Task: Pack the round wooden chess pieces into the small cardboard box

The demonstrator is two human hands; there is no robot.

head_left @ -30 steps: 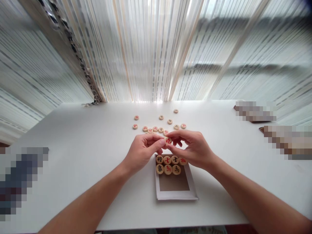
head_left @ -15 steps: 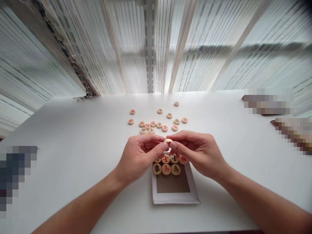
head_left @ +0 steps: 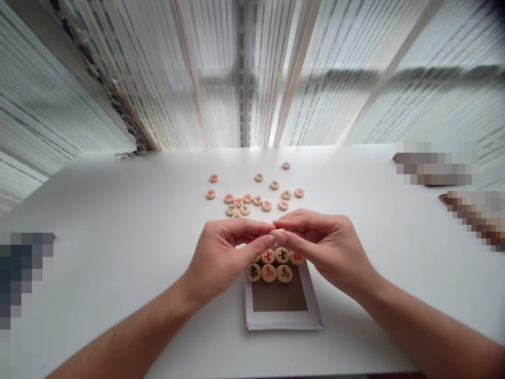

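My left hand [head_left: 231, 250] and my right hand [head_left: 321, 242] meet at the fingertips, pinching one round wooden Chinese chess piece [head_left: 278, 231] between them. Its marking is hidden from me. Just below is a shallow white box [head_left: 284, 320] with a brown bottom. In its far part, larger-looking pieces lie side by side, among them a red horse piece [head_left: 269, 273], a black horse piece [head_left: 284, 273] and a black elephant piece [head_left: 253, 272]. A row behind these, with a red advisor piece [head_left: 268, 256] and a black one, is partly covered by my hands.
Several loose chess pieces [head_left: 247, 198] with red or black characters are scattered beyond my hands on the white table [head_left: 130, 221]. Striped string curtains [head_left: 221, 79] hang behind the far edge. Blurred-out objects stand at the left edge and the right side [head_left: 469, 210].
The held piece has been tilted between my fingers, and my fingertips now cover more of it. Both hands stay over the far part of the box. The view has shifted slightly.
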